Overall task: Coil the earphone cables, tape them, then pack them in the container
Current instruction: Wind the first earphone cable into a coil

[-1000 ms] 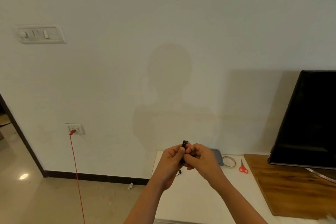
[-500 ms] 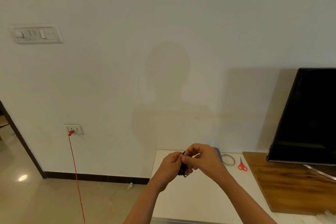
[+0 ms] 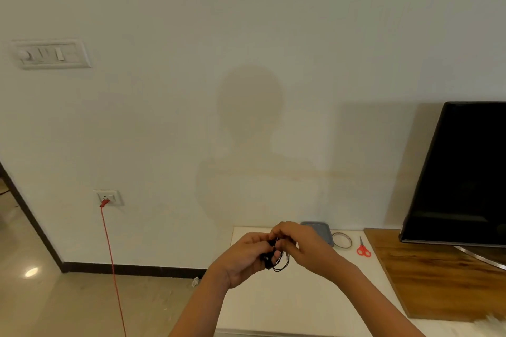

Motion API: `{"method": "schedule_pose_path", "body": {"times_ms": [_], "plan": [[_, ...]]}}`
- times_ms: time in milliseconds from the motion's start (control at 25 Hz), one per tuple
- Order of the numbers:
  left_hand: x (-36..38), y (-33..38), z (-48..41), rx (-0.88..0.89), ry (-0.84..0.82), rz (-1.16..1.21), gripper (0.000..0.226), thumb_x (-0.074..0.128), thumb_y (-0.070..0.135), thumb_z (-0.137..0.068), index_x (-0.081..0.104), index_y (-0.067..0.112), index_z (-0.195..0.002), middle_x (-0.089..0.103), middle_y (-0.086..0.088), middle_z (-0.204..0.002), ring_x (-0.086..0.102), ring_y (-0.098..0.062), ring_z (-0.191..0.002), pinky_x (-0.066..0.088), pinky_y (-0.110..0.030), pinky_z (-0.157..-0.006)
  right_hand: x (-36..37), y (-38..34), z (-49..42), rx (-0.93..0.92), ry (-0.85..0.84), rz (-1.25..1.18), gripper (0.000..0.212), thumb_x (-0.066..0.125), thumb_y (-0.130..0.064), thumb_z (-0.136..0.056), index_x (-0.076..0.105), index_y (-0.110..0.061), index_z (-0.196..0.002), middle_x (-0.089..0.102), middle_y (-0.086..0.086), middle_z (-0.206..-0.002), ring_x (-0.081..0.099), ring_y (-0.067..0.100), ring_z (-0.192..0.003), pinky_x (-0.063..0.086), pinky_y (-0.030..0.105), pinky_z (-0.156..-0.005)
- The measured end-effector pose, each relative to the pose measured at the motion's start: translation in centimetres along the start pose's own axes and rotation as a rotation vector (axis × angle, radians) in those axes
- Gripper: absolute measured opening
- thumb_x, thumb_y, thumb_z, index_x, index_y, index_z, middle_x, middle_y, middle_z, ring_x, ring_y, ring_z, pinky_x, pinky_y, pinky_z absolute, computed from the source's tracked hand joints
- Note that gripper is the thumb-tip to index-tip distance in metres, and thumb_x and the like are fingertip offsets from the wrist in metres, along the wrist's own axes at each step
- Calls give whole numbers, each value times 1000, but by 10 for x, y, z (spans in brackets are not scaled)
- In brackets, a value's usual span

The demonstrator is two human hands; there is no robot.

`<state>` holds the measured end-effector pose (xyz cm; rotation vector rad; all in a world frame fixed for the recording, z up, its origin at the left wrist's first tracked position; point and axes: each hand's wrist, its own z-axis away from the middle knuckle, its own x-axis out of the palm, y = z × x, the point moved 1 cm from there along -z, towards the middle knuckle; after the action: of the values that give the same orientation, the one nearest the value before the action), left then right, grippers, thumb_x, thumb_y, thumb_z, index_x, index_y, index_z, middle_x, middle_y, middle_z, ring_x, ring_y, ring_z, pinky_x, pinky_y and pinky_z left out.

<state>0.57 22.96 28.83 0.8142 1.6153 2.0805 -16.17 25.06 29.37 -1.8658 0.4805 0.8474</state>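
Left hand (image 3: 243, 257) and right hand (image 3: 298, 243) pinch thin black earphone cable (image 3: 275, 260) together, likely keeping loops bunched; grey lidded container (image 3: 319, 228), tape roll (image 3: 341, 240) just behind.

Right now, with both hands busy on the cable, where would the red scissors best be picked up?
By the red loop handles of the scissors, coming from above on the near side: they lie flat on the white table, handles toward the person, blades pointing toward the wall.

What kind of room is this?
Probably a living room at home. A big black TV stands on a wooden board, with a switch panel and a wall socket on the plain wall.
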Motion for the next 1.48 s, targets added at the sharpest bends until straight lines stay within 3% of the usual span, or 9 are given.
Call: {"method": "schedule_pose_path", "body": {"times_ms": [160, 360, 480, 640, 840, 960, 1160, 1280, 1480], "plan": [[0, 2, 4, 32, -73, -126, 27, 37, -8, -90, 58, 8, -96, 60, -3, -83, 55, -13, -77, 43, -24, -78, -1, -3, 0, -56, -29, 225, 22, 39, -10, -98, 53, -17, -113, 50, -9, -101, 46, 6, -93, 42, 17, -82], [1, 1, 0, 96, -15, -341, 32, 38, -4, -89, 57, 8, -112, 64, 0, -98, 57, -11, -94, 43, -22, -84, -3, -5, 2, -38, 49, 202, 27, 42, -1, -93, 54, -17, -112, 48, -8, -103, 47, 3, -86, 46, 17, -80], [1, 2, 0, 110, 28, -457, 29, 37, 3, -94, 58, 14, -110, 64, 8, -90, 57, -3, -89, 40, -17, -78, -5, -3, 0, -51, 65, 156, 23, 41, -1, -95, 57, -16, -103, 45, -8, -101, 50, 3, -85, 46, 18, -76], [2, 2, 2, 86, 43, -327, 28, 35, 8, -97, 60, 6, -109, 61, 3, -86, 59, -8, -88, 44, -23, -87, -7, -2, -2, -25, 181, -55, 19, 52, -5, -93, 62, -21, -89, 54, -11, -94, 56, 6, -85, 46, 15, -72], [3, 2, 4, 107, 19, -211, 28, 32, 7, -102, 58, 7, -113, 57, 4, -77, 59, -9, -80, 47, -23, -85, -9, 2, 0, 68, 111, -377, 13, 63, -11, -87, 66, -23, -92, 68, -4, -99, 66, 18, -94, 56, 36, -84], [-2, 1, 3, 104, 22, -244, 29, 34, 7, -102, 58, 4, -118, 56, 4, -77, 54, -8, -73, 45, -21, -78, -16, -1, 0, 6, 87, -243, 14, 73, -14, -80, 67, -25, -87, 69, -11, -97, 65, 12, -90, 54, 25, -80], [2, 4, 4, 67, -26, -285, 28, 32, 2, -97, 59, 11, -98, 54, 5, -73, 44, -8, -65, 39, -20, -69, -17, 0, -6, -149, 10, 68, 15, 62, -20, -88, 66, -23, -102, 59, -24, -94, 53, 1, -91, 43, 15, -80], [5, 6, 6, 57, -8, -220, 29, 31, 1, -95, 58, 11, -90, 56, 2, -72, 45, -11, -66, 40, -20, -68, -15, 2, -7, -167, -1, 23, 15, 58, -16, -91, 64, -20, -104, 60, -17, -101, 53, 3, -98, 44, 17, -86], [4, -1, 7, 88, -43, -264, 28, 39, 9, -96, 65, 13, -86, 66, 5, -88, 54, -13, -94, 37, -24, -87, -16, 3, -6, -111, 14, -46, 15, 58, -10, -90, 66, -18, -100, 66, -8, -93, 60, 7, -89, 50, 21, -80]]}}
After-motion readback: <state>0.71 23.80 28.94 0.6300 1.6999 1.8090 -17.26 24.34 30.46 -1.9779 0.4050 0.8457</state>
